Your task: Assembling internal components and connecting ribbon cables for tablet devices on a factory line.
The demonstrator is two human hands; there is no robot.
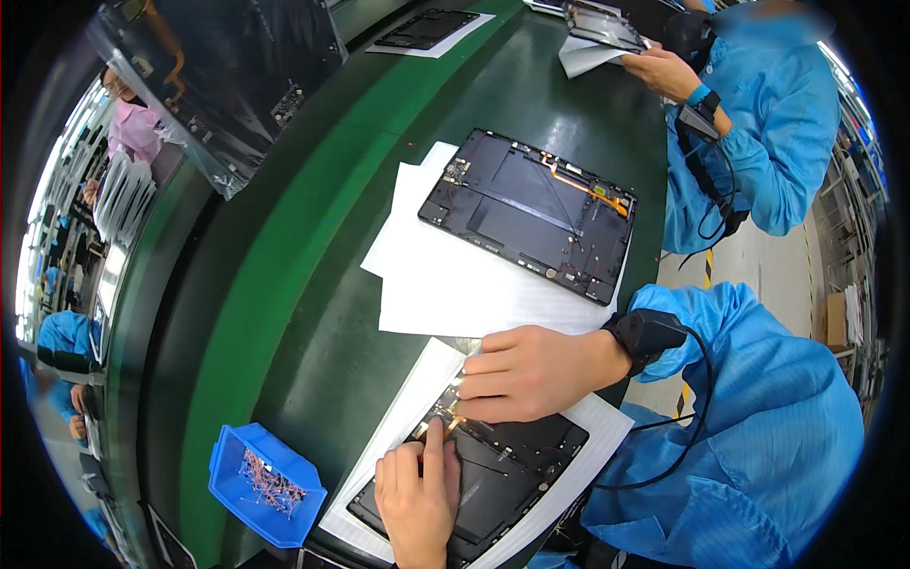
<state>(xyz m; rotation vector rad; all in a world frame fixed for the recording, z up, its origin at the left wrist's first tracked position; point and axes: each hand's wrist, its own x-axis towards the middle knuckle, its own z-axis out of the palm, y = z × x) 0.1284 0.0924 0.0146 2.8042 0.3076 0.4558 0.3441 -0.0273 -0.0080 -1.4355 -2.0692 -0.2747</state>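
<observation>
A black tablet housing with its inside exposed (512, 474) lies on white sheets (580, 429) at the near edge of the bench. My left hand (417, 488) rests over its left part, fingers bent, with the index fingertip on the small circuit board (442, 410) near an orange-gold ribbon cable. My right hand (531, 375) reaches in from the right, its fingers curled close together over the upper end of that board. What lies under the fingertips of both hands is too small or hidden to make out.
A second opened tablet housing (540, 213) lies on white sheets (455, 294) beyond my hands. To the left stands a blue bin (308, 474) of thin reddish wired parts. A bagged dark panel (227, 76) rises at upper left. A co-worker in blue (768, 123) handles another tablet (604, 27).
</observation>
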